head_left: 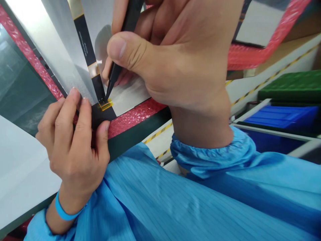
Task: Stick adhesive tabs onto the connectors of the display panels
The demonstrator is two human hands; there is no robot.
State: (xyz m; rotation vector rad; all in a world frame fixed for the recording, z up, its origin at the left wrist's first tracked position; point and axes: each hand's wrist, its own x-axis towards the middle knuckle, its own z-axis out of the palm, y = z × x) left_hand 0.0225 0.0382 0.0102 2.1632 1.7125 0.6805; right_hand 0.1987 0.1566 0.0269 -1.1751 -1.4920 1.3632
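Note:
My right hand (pixel 165 57) is closed around black tweezers (pixel 115 72), angled downward. Their tip meets the yellow tape (pixel 106 105) near the lower end of a black and gold flat ribbon cable (pixel 84 40). That cable lies along a silvery panel (pixel 130 93). At the cable's end is a black flat piece (pixel 101 115), partly hidden by my left hand (pixel 77 144). Its fingertips and thumb curl around this piece at the panel's edge. Whether the tweezer tips pinch the tape is too small to tell.
Pink bubble wrap (pixel 135 115) borders the panel above a dark green table edge (pixel 140 129). Another panel (pixel 260 23) rests on pink wrap at the upper right. Blue bins (pixel 281 115) and a green stack (pixel 291 87) stand on the right. A white sheet (pixel 22 167) lies left.

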